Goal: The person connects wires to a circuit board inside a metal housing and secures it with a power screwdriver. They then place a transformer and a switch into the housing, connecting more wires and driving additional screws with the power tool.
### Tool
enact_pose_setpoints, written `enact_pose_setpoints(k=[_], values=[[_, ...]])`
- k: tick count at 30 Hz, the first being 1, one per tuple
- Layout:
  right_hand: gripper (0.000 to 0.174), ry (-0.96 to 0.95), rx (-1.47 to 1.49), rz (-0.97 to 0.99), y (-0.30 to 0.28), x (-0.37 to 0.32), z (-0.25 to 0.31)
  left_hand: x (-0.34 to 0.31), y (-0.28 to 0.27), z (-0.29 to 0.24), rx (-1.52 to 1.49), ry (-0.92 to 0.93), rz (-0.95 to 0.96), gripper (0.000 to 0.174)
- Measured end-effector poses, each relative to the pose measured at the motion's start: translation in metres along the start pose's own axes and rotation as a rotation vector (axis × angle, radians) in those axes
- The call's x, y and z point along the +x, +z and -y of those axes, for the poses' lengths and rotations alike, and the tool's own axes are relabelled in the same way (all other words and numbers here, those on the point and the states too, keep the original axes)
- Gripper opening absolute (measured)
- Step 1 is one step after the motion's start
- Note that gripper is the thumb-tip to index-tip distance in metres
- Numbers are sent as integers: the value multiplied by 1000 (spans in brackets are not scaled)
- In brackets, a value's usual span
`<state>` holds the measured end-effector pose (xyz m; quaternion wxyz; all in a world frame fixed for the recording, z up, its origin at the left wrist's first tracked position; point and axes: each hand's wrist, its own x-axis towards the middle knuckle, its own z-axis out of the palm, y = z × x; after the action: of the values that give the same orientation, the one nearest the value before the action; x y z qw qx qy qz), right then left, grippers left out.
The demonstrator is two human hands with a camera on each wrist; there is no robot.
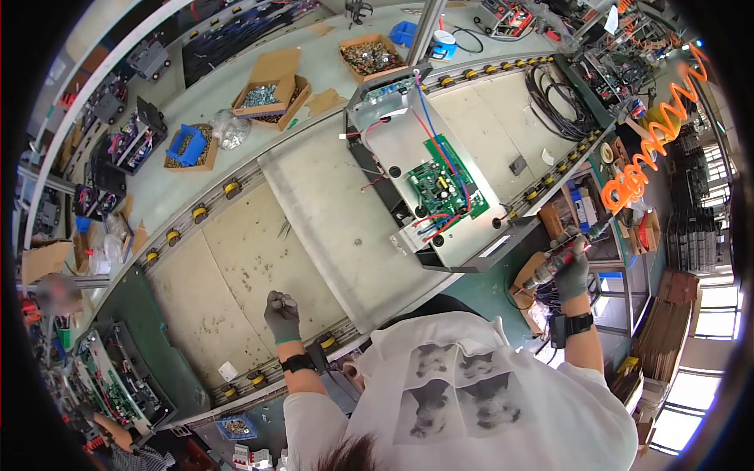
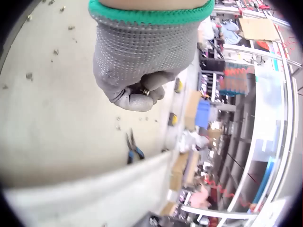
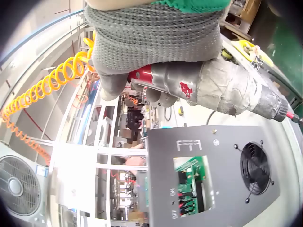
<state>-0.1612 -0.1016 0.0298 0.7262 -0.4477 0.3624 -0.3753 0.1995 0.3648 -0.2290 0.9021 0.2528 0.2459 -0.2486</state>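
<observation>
The chassis (image 1: 393, 149), its long axis running away, lies just ahead-left of the right hand (image 1: 572, 271) gripping the driver (image 1: 540, 276), and well right of the left hand (image 1: 281, 314), which is curled round screws (image 2: 145, 91).

1. Bright, even daylight fills the head view; tall glazed windows (image 1: 719, 298) at right burn white.
2. Fisheye curvature bends the long pale conveyor table (image 1: 236, 259); corners go black.
3. The grey-gloved left hand (image 2: 142, 61), pinching a glinting small metal piece (image 2: 146, 91), looks sharp; dark shelving (image 2: 236, 142) behind blurs.
4. Backlight glares behind the grey tape-wrapped power screwdriver (image 3: 227, 87).
</observation>
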Motion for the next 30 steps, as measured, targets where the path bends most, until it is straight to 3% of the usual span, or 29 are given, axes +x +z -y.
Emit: enact_pose_setpoints(k=[1, 3, 5, 7, 9, 11, 13, 14, 15, 17, 18, 19, 21, 22, 23, 25, 27, 29, 30], values=[[43, -9, 6, -1, 11, -6, 8, -21, 35, 10, 2, 0, 10, 13], [45, -94, 120, 114, 31, -15, 17, -51, 101, 35, 22, -201, 51, 17], [51, -125, 189, 203, 41, -17, 17, -58, 129, 61, 191, -460, 264, 20], [61, -148, 221, 342, 64, -25, 18, -83, 185, 93, 707, -506, 590, 28], [69, -102, 161, 396, 83, -38, 15, -149, 269, 133, 1143, -37, 1000, 37], [75, -38, 176, 405, 99, -58, 7, -187, 293, 164, 1399, 143, 1208, 49], [72, 113, 233, 491, 99, -74, -3, -206, 303, 192, 1758, -39, 1290, 61], [71, 118, 248, 517, 97, -78, -8, -208, 287, 208, 1518, 191, 1328, 59], [71, 114, 268, 524, 93, -79, 4, -211, 280, 212, 1539, 200, 1328, 59], [61, 232, -232, 706, 78, -79, 37, -216, 271, 212, 1649, 251, 1238, 51], [41, -76, -725, 765, 61, -77, 39, -225, 275, 207, 1856, 444, 1158, 41], [41, -76, -710, 777, 50, -82, 50, -232, 277, 201, 1873, 447, 1145, 41], [27, -140, -1092, 884, 34, -98, 85, -245, 278, 194, 2063, 754, 1123, 32], [26, -380, -916, 857, 35, -102, 87, -250, 275, 197, 2116, 814, 1140, 27], [26, -374, -904, 871, 41, -103, 84, -257, 270, 201, 2130, 808, 1121, 27], [26, -792, -1114, 719, 52, -94, 72, -269, 260, 212, 2279, 795, 1223, 24], [32, -721, -1160, 842, 29, -77, 37, -282, 257, 218, 2300, 787, 1261, 24], [39, 392, -1191, 1292, 6, -66, 4, -287, 253, 222, 2318, 775, 1307, 25], [43, 487, -948, 1381, -16, -63, -17, -287, 248, 224, 2316, 800, 1291, 27]])
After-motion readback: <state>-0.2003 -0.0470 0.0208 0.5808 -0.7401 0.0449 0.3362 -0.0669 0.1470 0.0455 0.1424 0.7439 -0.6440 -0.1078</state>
